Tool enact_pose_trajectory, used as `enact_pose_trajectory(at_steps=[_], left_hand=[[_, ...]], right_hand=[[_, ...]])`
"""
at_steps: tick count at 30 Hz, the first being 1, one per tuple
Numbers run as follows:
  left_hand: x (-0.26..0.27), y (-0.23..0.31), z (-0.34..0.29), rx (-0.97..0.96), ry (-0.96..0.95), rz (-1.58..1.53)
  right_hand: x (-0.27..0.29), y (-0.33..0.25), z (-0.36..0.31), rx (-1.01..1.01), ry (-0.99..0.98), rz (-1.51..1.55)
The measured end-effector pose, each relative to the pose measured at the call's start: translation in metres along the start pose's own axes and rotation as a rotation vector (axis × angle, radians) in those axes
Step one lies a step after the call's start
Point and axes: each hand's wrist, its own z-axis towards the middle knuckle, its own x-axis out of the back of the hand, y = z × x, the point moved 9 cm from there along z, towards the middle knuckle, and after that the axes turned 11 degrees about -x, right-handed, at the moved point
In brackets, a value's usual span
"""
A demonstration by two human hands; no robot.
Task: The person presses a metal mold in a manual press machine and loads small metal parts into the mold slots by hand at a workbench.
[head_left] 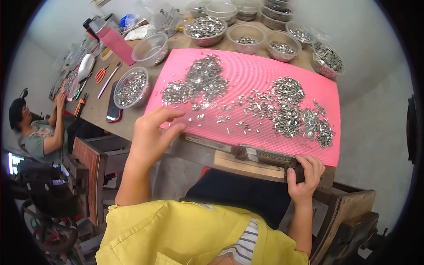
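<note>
Head view, L to R: co-worker [42, 132] seated far L; orange-handled scissors [101, 75] lying on table [98, 102]; phone [113, 112] flat, just beside clear tub [131, 88] of metal bits; L hand [152, 130] w/ thumb & forefinger apart, nothing visible btwn, at near-L edge of pink mat [247, 79]; metal pcs [201, 79] in L pile on mat, some loose mid-mat, then R pile [285, 108] toward R edge; R hand [308, 174] wrapped around dark block [298, 171], R end of metal bar [269, 157] along mat's near edge; second tub [327, 59], heaped, at far-R mat corner.
</note>
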Motion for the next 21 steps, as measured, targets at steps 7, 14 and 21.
enact_pose_trajectory(at_steps=[7, 14, 21], left_hand=[[-0.032, -0.048, -0.002, 0.133, -0.064, 0.011], [-0.049, -0.048, 0.006, 0.108, -0.03, -0.085], [-0.058, -0.049, 0.015, 0.078, 0.051, -0.185]], right_hand=[[-0.002, 0.002, 0.0, 0.001, 0.0, -0.01], [-0.002, 0.004, 0.001, 0.0, -0.002, -0.013], [0.002, 0.004, 0.0, -0.009, -0.01, -0.038]])
